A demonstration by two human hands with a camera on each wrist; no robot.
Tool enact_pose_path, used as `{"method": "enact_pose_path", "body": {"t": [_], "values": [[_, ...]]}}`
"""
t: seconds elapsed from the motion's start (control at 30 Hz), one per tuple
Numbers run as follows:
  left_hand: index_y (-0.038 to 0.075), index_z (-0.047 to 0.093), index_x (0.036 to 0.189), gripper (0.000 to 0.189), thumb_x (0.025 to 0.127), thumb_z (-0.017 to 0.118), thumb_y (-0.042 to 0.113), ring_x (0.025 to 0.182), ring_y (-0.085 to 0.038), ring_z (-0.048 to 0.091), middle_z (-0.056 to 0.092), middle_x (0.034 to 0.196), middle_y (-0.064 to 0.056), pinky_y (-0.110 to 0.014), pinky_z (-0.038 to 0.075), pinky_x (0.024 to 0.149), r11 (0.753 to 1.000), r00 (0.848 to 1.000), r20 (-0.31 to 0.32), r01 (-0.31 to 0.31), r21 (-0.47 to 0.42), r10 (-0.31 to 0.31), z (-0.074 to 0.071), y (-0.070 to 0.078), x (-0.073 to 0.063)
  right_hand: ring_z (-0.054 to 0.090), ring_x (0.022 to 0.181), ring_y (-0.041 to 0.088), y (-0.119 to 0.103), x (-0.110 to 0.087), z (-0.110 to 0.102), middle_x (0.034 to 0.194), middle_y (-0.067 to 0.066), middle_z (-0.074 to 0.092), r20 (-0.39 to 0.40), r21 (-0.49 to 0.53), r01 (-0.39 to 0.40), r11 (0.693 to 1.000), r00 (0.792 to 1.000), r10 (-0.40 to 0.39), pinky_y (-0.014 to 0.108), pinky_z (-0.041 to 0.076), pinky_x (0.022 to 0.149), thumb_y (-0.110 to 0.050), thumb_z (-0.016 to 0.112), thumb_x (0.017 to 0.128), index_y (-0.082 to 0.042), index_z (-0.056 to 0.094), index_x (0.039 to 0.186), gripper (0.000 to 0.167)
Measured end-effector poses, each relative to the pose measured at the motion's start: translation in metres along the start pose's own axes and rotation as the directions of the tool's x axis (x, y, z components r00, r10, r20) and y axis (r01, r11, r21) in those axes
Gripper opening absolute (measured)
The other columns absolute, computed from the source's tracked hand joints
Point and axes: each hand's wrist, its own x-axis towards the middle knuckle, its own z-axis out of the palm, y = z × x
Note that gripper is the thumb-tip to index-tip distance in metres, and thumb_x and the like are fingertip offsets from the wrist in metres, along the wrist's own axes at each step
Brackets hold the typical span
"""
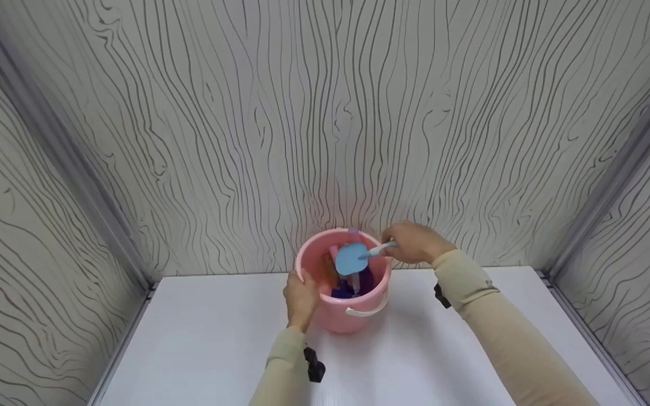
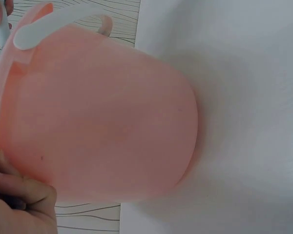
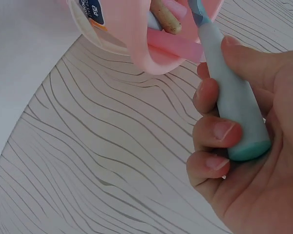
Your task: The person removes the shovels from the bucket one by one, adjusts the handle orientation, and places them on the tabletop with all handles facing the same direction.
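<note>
One pink bucket stands on the white table, close to the middle of the back edge and well apart from both back corners. Our left hand pinches the bucket's rim on the left side with bent fingers; we cannot see all of them. Our right hand holds a blue scoop, its fingers curled round the pale handle and the thumb pressed on the other side. That handle has a green end. The scoop's blue part is over the bucket's mouth. Inside the bucket we see a pink tube and something dark blue, but we cannot tell what that is. The bucket's white carrying bar hangs down on the side facing the front edge.
</note>
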Motion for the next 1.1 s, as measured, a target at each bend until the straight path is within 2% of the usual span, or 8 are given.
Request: {"method": "enact_pose_path", "body": {"t": [0.23, 0.4, 0.63, 0.8, 0.93, 1.1], "values": [[-0.007, 0.058, 0.132, 0.037, 0.114, 0.043, 0.022, 0.084, -0.022, 0.063, 0.070, 0.104, -0.018, -0.035, 0.055, 0.071, 1.000, 1.000, 0.017, 0.004, -0.010, -0.004, -0.001, 0.002, -0.002, 0.064, 0.090, 0.021, 0.012, -0.005, 0.002, 0.108, 0.009, 0.075, -0.034, 0.008, 0.039, 0.999, 0.999, -0.039, 0.050, 0.059, 0.087, -0.029, 0.066, 0.107, -0.006, 0.074, 0.122, 0.028], [-0.006, 0.056, 0.138, 0.040, 0.115, 0.042, 0.023, 0.087, -0.022, 0.063, 0.070, 0.109, -0.018, -0.035, 0.056, 0.074, 1.000, 0.999, 0.031, 0.019, -0.022, -0.018, -0.001, 0.001, -0.002, 0.062, 0.089, 0.021, 0.017, -0.012, 0.003, 0.106, 0.007, 0.074, -0.057, 0.044, 0.031, 0.999, 0.998, -0.029, 0.047, 0.058, 0.083, -0.030, 0.067, 0.106, -0.008, 0.074, 0.119, 0.026], [-0.007, 0.059, 0.129, 0.036, 0.114, 0.044, 0.021, 0.083, -0.022, 0.061, 0.068, 0.100, -0.016, -0.034, 0.053, 0.071, 1.000, 1.000, 0.017, 0.012, -0.024, -0.012, -0.002, -0.001, -0.001, 0.059, 0.081, 0.020, 0.027, -0.021, 0.004, 0.099, 0.005, 0.073, -0.100, 0.095, 0.022, 0.995, 0.995, -0.013, 0.039, 0.053, 0.073, -0.028, 0.069, 0.105, -0.009, 0.075, 0.114, 0.021], [-0.009, 0.061, 0.123, 0.034, 0.112, 0.045, 0.019, 0.080, -0.023, 0.061, 0.068, 0.095, -0.016, -0.036, 0.053, 0.069, 1.000, 1.000, -0.012, -0.020, -0.017, 0.019, -0.002, -0.001, 0.001, 0.061, 0.086, 0.022, 0.035, -0.027, 0.004, 0.102, 0.006, 0.074, -0.136, 0.117, 0.020, 0.993, 0.991, -0.004, 0.046, 0.057, 0.080, -0.027, 0.068, 0.106, -0.009, 0.075, 0.117, 0.023], [-0.010, 0.060, 0.127, 0.035, 0.112, 0.045, 0.018, 0.082, -0.023, 0.062, 0.069, 0.099, -0.018, -0.037, 0.054, 0.071, 1.000, 1.000, -0.010, -0.017, -0.019, 0.017, -0.001, -0.001, 0.001, 0.063, 0.091, 0.023, 0.042, -0.032, 0.005, 0.108, 0.008, 0.075, -0.155, 0.131, 0.012, 0.991, 0.988, 0.009, 0.053, 0.059, 0.088, -0.028, 0.066, 0.107, -0.008, 0.074, 0.121, 0.026], [-0.009, 0.059, 0.132, 0.036, 0.113, 0.045, 0.018, 0.085, -0.024, 0.063, 0.071, 0.107, -0.021, -0.037, 0.055, 0.073, 1.000, 1.000, 0.002, -0.002, -0.024, 0.002, -0.001, 0.000, 0.000, 0.061, 0.088, 0.022, 0.052, -0.037, 0.006, 0.104, 0.007, 0.074, -0.173, 0.152, -0.007, 0.988, 0.984, 0.033, 0.052, 0.058, 0.085, -0.028, 0.066, 0.107, -0.006, 0.073, 0.123, 0.029]]}}
